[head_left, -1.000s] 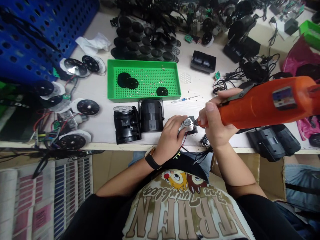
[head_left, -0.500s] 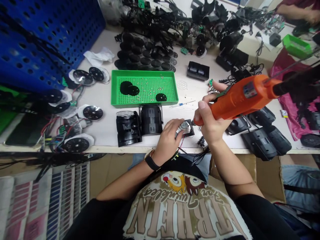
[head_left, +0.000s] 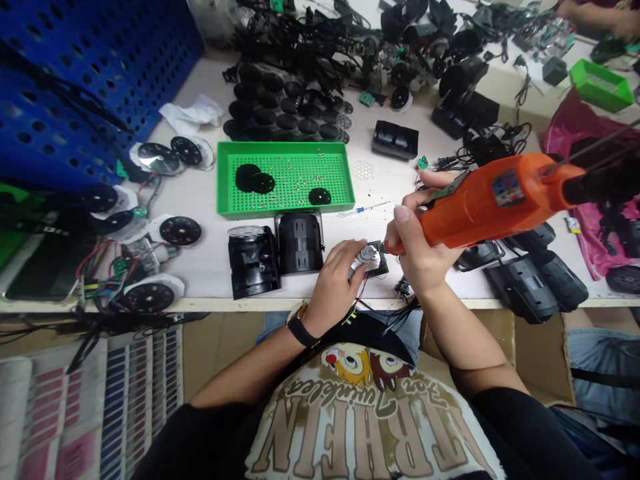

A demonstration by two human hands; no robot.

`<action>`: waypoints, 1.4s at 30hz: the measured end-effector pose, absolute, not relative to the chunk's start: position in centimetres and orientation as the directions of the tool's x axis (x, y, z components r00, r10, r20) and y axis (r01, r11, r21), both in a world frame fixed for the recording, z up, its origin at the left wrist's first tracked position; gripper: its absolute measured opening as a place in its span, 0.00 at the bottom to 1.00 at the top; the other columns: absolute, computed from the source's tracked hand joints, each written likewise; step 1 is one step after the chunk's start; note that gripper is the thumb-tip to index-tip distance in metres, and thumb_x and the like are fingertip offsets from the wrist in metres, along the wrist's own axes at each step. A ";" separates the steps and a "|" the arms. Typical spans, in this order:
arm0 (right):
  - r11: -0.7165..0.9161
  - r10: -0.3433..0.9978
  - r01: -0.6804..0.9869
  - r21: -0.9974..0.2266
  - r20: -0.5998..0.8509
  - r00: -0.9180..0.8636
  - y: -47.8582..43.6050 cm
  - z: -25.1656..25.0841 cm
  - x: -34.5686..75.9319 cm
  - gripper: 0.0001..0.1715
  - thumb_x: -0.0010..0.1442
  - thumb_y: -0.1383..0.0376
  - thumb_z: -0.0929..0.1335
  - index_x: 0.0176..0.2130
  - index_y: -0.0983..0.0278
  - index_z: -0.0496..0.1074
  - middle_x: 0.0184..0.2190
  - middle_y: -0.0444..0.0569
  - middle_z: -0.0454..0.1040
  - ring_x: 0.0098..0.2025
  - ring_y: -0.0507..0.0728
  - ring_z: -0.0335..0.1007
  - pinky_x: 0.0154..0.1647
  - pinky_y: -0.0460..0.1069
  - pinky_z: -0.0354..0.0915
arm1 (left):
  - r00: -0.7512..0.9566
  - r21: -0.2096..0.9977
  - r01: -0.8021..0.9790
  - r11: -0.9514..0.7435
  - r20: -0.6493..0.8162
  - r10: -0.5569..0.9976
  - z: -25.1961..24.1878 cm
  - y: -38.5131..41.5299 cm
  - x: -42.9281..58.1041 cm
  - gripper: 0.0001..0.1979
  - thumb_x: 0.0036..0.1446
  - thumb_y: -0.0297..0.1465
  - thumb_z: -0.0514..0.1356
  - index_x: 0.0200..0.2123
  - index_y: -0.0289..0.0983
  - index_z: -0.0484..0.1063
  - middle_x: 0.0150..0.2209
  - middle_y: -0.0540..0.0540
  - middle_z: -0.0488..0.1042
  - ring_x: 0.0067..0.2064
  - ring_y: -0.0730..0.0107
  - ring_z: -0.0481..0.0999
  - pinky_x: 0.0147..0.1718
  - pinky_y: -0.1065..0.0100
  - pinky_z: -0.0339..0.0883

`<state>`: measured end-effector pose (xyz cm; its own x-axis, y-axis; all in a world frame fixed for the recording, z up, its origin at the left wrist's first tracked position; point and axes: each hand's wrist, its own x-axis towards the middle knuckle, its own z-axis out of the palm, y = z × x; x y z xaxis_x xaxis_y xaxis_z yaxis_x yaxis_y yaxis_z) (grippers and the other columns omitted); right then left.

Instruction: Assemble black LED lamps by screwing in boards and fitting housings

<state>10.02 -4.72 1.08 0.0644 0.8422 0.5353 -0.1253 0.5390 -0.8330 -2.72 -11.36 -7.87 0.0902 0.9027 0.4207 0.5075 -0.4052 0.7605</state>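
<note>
My right hand [head_left: 423,247] is wrapped round an orange electric screwdriver [head_left: 493,200], whose tip points down at a small black square part with a round metal piece [head_left: 371,257] near the table's front edge. My left hand [head_left: 337,283], with a dark watch on the wrist, pinches that part and holds it against the table. Thin red and black wires trail from the part over the edge toward my lap.
A green perforated tray [head_left: 285,177] with black discs and small screws lies behind two black housings [head_left: 275,252]. Round black-and-white boards with wires sit at the left by blue crates [head_left: 75,73]. More black housings [head_left: 535,280] lie at the right. Another person's hand [head_left: 600,20] shows at the far right.
The view shifted a little and the orange screwdriver tilted, its rear end now further from the camera. Both hands stay on the small part at the table edge.
</note>
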 end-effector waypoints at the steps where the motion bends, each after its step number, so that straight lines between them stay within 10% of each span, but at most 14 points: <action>1: 0.539 0.843 -0.119 -0.834 0.534 0.067 -4.7 1.0 10.1 0.18 0.64 0.59 0.75 0.50 0.54 0.68 0.28 0.36 0.68 0.18 0.46 0.63 0.17 0.45 0.62 | 0.092 0.763 0.509 -0.399 0.413 0.906 -7.8 -11.4 -2.7 0.17 0.71 0.29 0.59 0.61 0.37 0.69 0.57 0.39 0.77 0.62 0.57 0.74 0.64 0.51 0.70; 27: 0.403 0.910 -0.204 -0.892 0.415 -0.014 -2.5 0.9 9.3 0.28 0.52 0.46 0.79 0.36 0.58 0.65 0.16 0.31 0.62 0.12 0.48 0.58 0.15 0.45 0.59 | 0.098 0.764 0.494 -0.415 0.425 0.900 -8.7 -10.6 -3.0 0.14 0.69 0.30 0.61 0.56 0.36 0.72 0.53 0.38 0.79 0.57 0.57 0.78 0.59 0.53 0.72; 42: 0.515 0.853 -0.253 -0.819 0.518 0.061 -4.0 1.5 8.9 0.21 0.60 0.54 0.77 0.47 0.56 0.69 0.31 0.37 0.69 0.17 0.45 0.63 0.16 0.43 0.61 | 0.055 0.832 0.416 -0.368 0.381 0.923 -9.0 -10.9 -2.7 0.22 0.68 0.28 0.63 0.63 0.36 0.65 0.58 0.37 0.77 0.60 0.57 0.77 0.62 0.52 0.71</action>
<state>8.92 -3.96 1.47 0.0613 0.8533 0.5179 -0.2528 0.5152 -0.8189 -2.67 -10.88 -8.98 0.0550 0.9230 0.3808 0.4160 -0.3679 0.8316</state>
